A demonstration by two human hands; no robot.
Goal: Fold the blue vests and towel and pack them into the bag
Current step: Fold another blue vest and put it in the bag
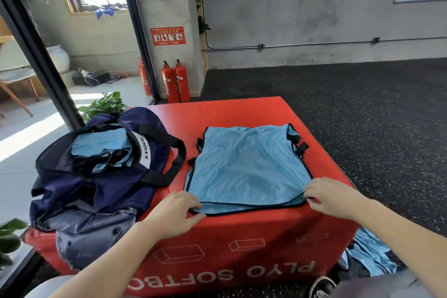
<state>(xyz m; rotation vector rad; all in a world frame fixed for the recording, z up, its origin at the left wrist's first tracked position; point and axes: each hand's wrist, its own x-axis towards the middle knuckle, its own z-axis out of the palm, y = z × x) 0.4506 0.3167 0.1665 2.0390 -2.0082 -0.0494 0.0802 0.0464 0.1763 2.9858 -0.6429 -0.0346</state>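
Blue mesh, laid flat: a blue vest (249,167) lies spread on the red worktop (217,113), dead centre, black trim round its edges. At seven o'clock of it, the left hand (174,213) has its fingers curled onto the near-left corner, a narrow grip pinching the hem; the thumb tucks under, so how much cloth it has is hard to say. At four o'clock, the right hand (331,196) pinches the near-right corner the same way, fingertips on the black edging. A second layer of hem peeks out just below the top one.

Over at nine o'clock sits the navy bag (96,176), mouth open, touching the worktop's left edge and sagging over it. Folded blue vests (101,147) are stacked inside, half hidden by straps and the bag's rim; I cannot count them. More blue cloth (370,256) hangs low at five o'clock, cut off by the right forearm, vest or towel I cannot tell. White lettering on the worktop's front is cropped at the bottom.
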